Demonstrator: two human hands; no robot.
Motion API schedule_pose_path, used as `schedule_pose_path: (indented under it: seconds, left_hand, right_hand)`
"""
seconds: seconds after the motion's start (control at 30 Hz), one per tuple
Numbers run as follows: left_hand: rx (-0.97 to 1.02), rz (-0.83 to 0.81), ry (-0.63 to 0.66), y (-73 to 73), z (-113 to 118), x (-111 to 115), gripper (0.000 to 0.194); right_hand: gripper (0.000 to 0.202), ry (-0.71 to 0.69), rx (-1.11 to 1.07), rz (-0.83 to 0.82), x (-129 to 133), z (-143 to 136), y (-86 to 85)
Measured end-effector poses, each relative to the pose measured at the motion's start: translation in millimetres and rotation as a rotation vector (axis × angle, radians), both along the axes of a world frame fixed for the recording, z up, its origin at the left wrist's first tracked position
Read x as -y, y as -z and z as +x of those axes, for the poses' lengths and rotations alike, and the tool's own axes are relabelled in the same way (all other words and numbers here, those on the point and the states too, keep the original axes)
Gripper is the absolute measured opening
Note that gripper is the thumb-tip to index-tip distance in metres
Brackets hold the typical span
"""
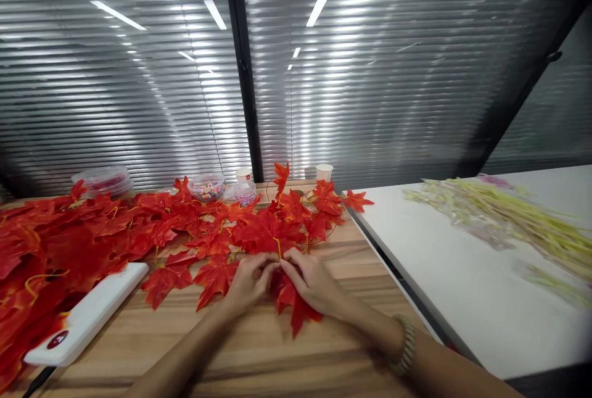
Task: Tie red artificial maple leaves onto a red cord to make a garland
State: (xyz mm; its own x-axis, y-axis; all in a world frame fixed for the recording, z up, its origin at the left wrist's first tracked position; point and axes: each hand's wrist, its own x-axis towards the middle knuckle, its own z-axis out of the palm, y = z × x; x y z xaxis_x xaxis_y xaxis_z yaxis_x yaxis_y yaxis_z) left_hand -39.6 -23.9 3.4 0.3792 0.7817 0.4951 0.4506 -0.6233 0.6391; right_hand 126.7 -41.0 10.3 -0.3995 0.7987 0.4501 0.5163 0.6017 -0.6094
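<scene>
Near the middle of the wooden table, my left hand (252,279) and my right hand (312,279) meet with fingertips almost touching. Both are closed in a pinch at the yellow stem (279,248) of a red artificial maple leaf (298,311). That leaf's blade spreads below my fingers, partly covered by my right hand. Just beyond my fingertips lies a cluster of red maple leaves (266,230). Another loose leaf (216,277) rests beside my left hand. What exactly lies between the fingertips is partly hidden.
A large heap of red leaves (92,231) covers the left side, partly over a white power strip (99,308). Bead tubs (206,188) and paper cups (324,171) stand at the back. On the white table (416,250) at right lie yellow stems (522,219). Blinds (370,77) hang behind.
</scene>
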Motion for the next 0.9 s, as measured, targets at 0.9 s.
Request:
schedule_pose_path:
  seconds: [0.9]
  left_hand:
    - [0.06,-0.018,-0.111,-7.0,-0.5,-2.9,0.013]
  right_hand:
    - [0.016,-0.135,-0.532,-0.326,-6.9,-8.5,4.3]
